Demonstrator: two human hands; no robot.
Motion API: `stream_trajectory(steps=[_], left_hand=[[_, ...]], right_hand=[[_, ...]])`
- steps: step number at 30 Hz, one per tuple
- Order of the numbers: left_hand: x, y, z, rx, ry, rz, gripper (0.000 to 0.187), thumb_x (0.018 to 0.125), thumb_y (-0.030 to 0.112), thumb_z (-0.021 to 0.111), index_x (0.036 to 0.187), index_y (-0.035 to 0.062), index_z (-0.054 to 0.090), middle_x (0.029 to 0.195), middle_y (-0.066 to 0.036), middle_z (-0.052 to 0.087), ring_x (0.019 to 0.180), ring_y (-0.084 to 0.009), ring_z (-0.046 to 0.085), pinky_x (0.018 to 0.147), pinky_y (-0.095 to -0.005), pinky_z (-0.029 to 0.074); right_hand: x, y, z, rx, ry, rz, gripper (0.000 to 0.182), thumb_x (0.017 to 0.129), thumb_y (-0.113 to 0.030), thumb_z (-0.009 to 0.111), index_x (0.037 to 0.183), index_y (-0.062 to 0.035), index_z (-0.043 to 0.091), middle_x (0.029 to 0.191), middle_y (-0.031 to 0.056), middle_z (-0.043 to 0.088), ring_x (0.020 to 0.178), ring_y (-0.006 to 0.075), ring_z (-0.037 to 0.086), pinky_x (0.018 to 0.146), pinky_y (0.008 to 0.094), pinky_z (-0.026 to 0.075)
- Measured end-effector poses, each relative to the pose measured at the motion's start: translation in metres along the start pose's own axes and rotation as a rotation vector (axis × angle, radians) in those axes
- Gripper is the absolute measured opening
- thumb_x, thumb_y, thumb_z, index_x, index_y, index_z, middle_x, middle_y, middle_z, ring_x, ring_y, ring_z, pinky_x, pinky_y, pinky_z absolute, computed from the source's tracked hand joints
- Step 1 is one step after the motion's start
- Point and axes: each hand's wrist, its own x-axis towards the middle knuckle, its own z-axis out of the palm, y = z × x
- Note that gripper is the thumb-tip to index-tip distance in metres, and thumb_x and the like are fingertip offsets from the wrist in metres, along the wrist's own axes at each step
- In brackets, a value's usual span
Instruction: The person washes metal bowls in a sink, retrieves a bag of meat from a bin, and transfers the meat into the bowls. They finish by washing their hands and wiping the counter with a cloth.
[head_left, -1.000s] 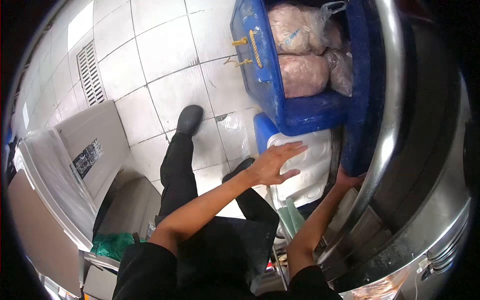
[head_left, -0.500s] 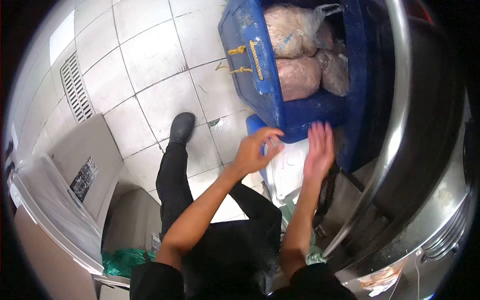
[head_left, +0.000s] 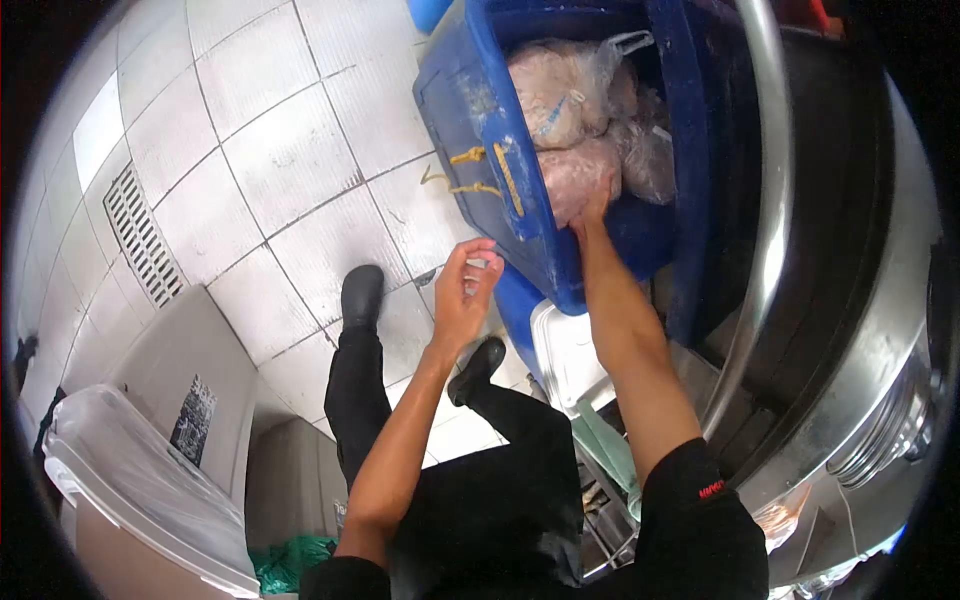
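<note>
My right hand (head_left: 594, 208) reaches into a blue plastic bin (head_left: 515, 225) and grips the lower edge of a clear bag of pink, raw-looking meat (head_left: 578, 165); part of the fingers is hidden against it. Other clear bags lie in the same bin: a larger pale-pink bag (head_left: 555, 95) above, and a smaller bag (head_left: 650, 165) to the right. My left hand (head_left: 466, 285) is in the air just left of the bin's near corner, holding nothing, with its fingers loosely curled and apart from the thumb.
Yellow cord (head_left: 475, 187) is tied at the bin's side. Below the bin is a white lid (head_left: 570, 350). A curved metal rail (head_left: 775, 200) runs along the right. Grey containers (head_left: 190, 370) stand at left, near a floor drain (head_left: 145, 235) in the white tiles.
My right hand has moved up from the bin's near edge into the bin and onto the lower meat bag. My left hand has shifted left, away from the bin edge. The view has shifted.
</note>
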Motion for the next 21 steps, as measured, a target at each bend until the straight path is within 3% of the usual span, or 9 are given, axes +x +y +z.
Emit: stream_trajectory(steps=[6,8,9,11,12,17,18,20,21], left_hand=[[0.014,0.003,-0.02,-0.1,0.005,-0.029,0.025,0.091,0.022,0.055,0.111,0.007,0.055,0.097,-0.003,0.058,0.075,-0.0103,0.056,0.07,-0.0248,0.043],[0.016,0.004,-0.024,-0.114,-0.01,-0.041,0.025,0.092,0.025,0.054,0.111,0.0075,0.055,0.097,-0.003,0.059,0.075,-0.0107,0.056,0.071,-0.0252,0.042],[0.017,0.005,-0.026,-0.121,-0.042,-0.055,0.025,0.093,0.026,0.052,0.11,0.008,0.056,0.097,-0.003,0.059,0.075,-0.0109,0.056,0.071,-0.0254,0.042],[0.024,0.008,-0.03,-0.134,-0.062,-0.075,0.026,0.093,0.027,0.051,0.11,0.0085,0.056,0.098,-0.003,0.059,0.076,-0.0111,0.056,0.072,-0.0256,0.042],[0.028,0.007,-0.031,-0.109,-0.062,-0.084,0.026,0.094,0.028,0.05,0.11,0.0085,0.056,0.098,-0.003,0.059,0.076,-0.0112,0.056,0.071,-0.0255,0.042],[0.036,0.008,-0.027,-0.128,-0.091,-0.168,0.024,0.091,0.021,0.054,0.109,0.0052,0.057,0.097,-0.002,0.059,0.075,-0.0111,0.055,0.07,-0.0258,0.044],[0.039,0.008,-0.026,-0.119,-0.096,-0.183,0.025,0.091,0.022,0.054,0.109,0.0058,0.057,0.098,-0.002,0.059,0.075,-0.0113,0.055,0.07,-0.0258,0.043],[0.041,0.008,-0.027,-0.106,-0.107,-0.202,0.025,0.092,0.024,0.054,0.109,0.0065,0.057,0.099,-0.002,0.059,0.075,-0.0116,0.056,0.069,-0.0258,0.043],[0.043,0.007,-0.027,-0.115,-0.1,-0.213,0.025,0.092,0.025,0.053,0.109,0.007,0.057,0.099,-0.002,0.059,0.075,-0.0114,0.056,0.069,-0.0256,0.043]], right_hand=[[0.004,-0.003,-0.005,0.13,0.091,-0.025,0.092,0.079,-0.076,0.032,0.141,-0.0084,0.028,0.144,0.0142,0.031,0.131,0.0329,0.032,0.107,0.0464,0.028],[0.021,0.008,-0.009,0.135,0.214,-0.214,0.089,0.082,-0.073,0.028,0.144,-0.0091,0.021,0.149,0.0141,0.022,0.135,0.0322,0.023,0.11,0.0466,0.021],[0.023,0.01,-0.01,0.135,0.208,-0.22,0.089,0.082,-0.073,0.028,0.144,-0.0091,0.021,0.149,0.0141,0.022,0.135,0.0322,0.023,0.11,0.0466,0.021],[0.02,0.016,-0.016,0.512,-0.073,-0.218,0.076,0.09,-0.063,0.025,0.142,-0.0078,0.028,0.145,0.0144,0.029,0.131,0.0317,0.031,0.108,0.0449,0.026],[0.021,0.018,-0.023,0.509,-0.062,-0.218,0.076,0.09,-0.063,0.025,0.142,-0.0078,0.028,0.145,0.0144,0.029,0.131,0.0317,0.031,0.108,0.0449,0.026],[0.062,0.045,-0.06,-0.014,0.19,-0.122,0.069,0.092,-0.059,0.024,0.141,-0.01,0.027,0.14,0.0158,0.036,0.124,0.0327,0.041,0.098,0.0455,0.041],[0.06,0.047,-0.065,-0.01,0.201,-0.116,0.069,0.092,-0.059,0.024,0.141,-0.01,0.027,0.14,0.0158,0.036,0.124,0.0327,0.041,0.098,0.0455,0.041],[0.023,0.033,-0.038,-0.119,0.271,0.203,0.069,0.092,-0.058,0.028,0.139,-0.0077,0.034,0.142,0.0126,0.034,0.129,0.0306,0.036,0.101,0.0454,0.036],[0.02,0.035,-0.037,-0.113,0.278,0.202,0.069,0.092,-0.058,0.028,0.139,-0.0077,0.034,0.142,0.0126,0.034,0.129,0.0306,0.036,0.101,0.0454,0.036]])
